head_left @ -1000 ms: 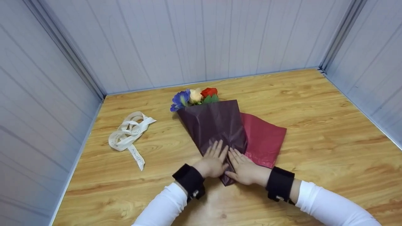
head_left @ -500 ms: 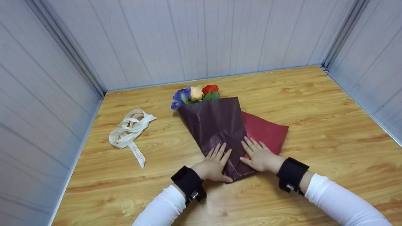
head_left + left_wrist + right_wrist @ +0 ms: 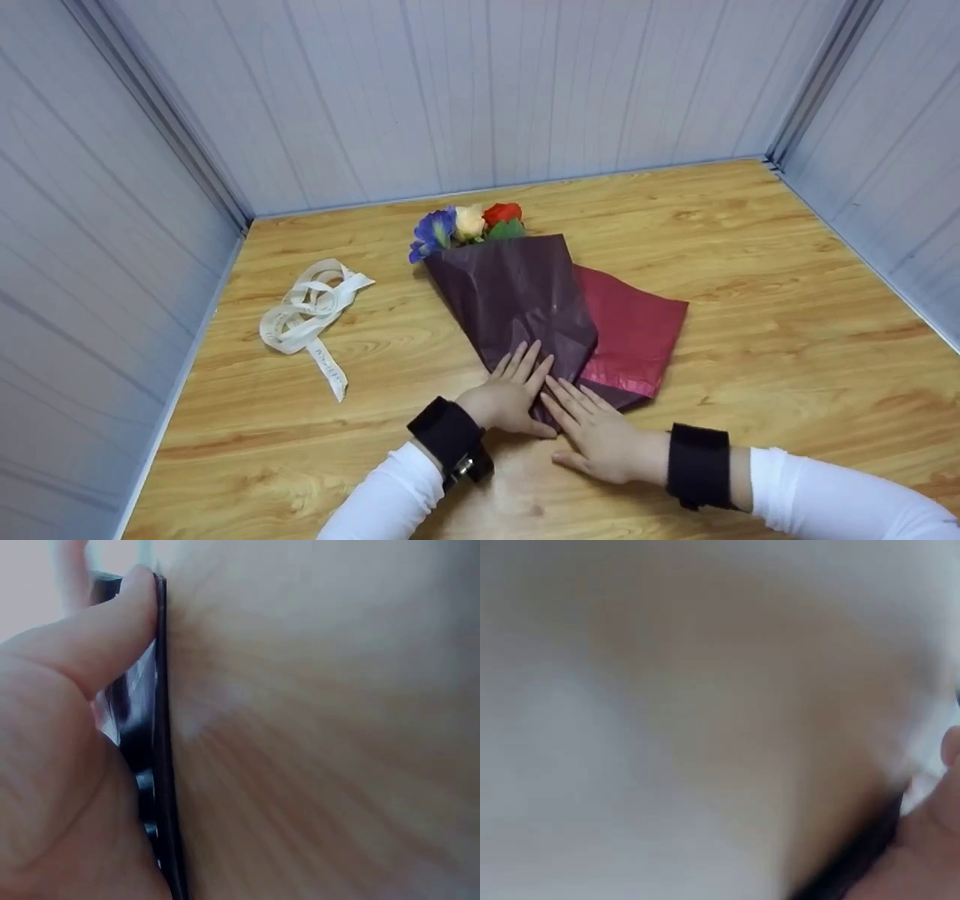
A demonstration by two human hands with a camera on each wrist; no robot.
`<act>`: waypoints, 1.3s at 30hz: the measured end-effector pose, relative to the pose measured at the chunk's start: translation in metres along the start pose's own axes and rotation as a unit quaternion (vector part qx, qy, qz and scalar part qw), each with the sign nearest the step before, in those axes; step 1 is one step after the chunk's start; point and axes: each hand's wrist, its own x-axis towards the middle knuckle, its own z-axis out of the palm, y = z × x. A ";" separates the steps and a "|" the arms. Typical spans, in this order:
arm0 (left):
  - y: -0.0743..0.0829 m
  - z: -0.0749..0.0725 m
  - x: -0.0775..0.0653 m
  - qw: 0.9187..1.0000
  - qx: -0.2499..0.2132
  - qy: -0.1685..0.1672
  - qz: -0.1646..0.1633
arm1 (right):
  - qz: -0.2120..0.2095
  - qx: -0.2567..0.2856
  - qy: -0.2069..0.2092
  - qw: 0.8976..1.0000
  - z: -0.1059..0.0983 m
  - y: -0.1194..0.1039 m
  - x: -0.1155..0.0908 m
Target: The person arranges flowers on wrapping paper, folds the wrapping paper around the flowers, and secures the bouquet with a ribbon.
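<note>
Head view, upper centre: the lower parts of the blue flower (image 3: 433,231), cream flower (image 3: 469,223) and red flower (image 3: 502,214) are hidden by the dark paper (image 3: 510,300). Right of centre: the red paper (image 3: 634,330) is partly covered by the dark paper. Lower centre: the left hand (image 3: 506,399) and right hand (image 3: 607,442) obscure portions of the dark paper's narrow end. Left of frame: lettering on the white ribbon (image 3: 330,370) is too small to read. The bottom edge cuts off both white sleeves (image 3: 832,487). Left wrist view: hand cut by the left edge; tabletop (image 3: 315,750) blurred. Right wrist view: mostly blurred; hand cut off, lower right.
</note>
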 end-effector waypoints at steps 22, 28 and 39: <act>0.014 0.006 0.002 0.997 0.073 0.016 -0.005 | 0.018 0.074 0.014 0.997 0.004 0.035 0.015; 0.003 0.004 0.009 0.997 0.057 0.027 -0.033 | 0.033 0.068 0.007 0.997 0.000 0.042 0.035; -0.003 -0.003 0.012 0.998 0.037 0.030 -0.038 | 0.068 0.048 0.029 0.996 -0.002 0.070 0.021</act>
